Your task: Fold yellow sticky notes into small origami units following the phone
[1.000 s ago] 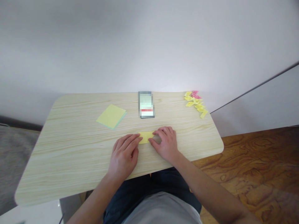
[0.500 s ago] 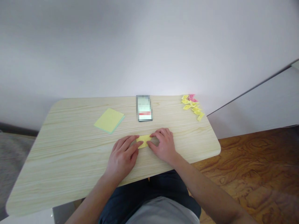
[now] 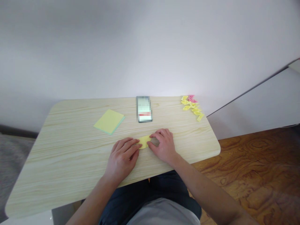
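Note:
A small folded strip of yellow paper [image 3: 144, 142] lies on the wooden tabletop, between my two hands. My left hand [image 3: 124, 154] is at its left end, fingertips touching the paper and partly covering that end. At the right end, my right hand [image 3: 164, 144] pinches the edge between thumb and fingers. Farther back on the left rests a stack of square paper [image 3: 109, 121], yellow on top with a green sheet showing beneath. Several small folded yellow paper pieces [image 3: 187, 108] and pink folded pieces [image 3: 191, 97] lie at the far right corner.
A phone [image 3: 144, 109] with a blurred, lit screen lies at the back middle of the table [image 3: 70, 162], close to the white wall [image 3: 150, 47]. Wooden floor [image 3: 253, 165] shows beyond the table's right edge.
The left fingers have shifted slightly on the paper's left end, and the strip looks a little more curved. The right hand has barely moved.

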{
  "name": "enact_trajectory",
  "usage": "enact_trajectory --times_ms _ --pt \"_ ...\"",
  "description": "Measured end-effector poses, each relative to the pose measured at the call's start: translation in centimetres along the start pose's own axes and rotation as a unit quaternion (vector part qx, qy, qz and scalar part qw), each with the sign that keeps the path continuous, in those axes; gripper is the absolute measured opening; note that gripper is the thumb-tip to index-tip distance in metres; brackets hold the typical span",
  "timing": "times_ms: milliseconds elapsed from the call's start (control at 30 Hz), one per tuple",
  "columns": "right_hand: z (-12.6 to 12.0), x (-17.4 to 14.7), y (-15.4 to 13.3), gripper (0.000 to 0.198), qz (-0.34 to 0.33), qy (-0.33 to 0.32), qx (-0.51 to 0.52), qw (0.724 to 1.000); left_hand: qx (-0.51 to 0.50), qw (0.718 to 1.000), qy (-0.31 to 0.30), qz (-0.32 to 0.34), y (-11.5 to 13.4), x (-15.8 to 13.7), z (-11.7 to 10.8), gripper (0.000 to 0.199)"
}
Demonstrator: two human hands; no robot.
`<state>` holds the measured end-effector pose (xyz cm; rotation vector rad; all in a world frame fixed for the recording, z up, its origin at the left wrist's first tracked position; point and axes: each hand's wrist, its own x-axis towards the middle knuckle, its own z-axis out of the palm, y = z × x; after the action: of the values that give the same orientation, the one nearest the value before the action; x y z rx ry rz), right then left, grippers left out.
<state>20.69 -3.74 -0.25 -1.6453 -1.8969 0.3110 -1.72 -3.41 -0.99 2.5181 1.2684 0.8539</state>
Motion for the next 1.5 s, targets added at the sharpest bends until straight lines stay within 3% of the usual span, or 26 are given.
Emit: enact_trajectory --times_ms 1300,1500 --pt "0.2 -0.1 0.0 0.017 -0.008 0.008 -0.009 1.0 0.006 1.0 -0.02 0.014 0.0 -0.1 -0.1 0.022" --pt "-0.1 -0.3 0.1 0.01 -0.055 -0.008 -0.012 0.998 0.012 1.0 -0.014 -0.005 1.0 0.6 -0.1 0.017"
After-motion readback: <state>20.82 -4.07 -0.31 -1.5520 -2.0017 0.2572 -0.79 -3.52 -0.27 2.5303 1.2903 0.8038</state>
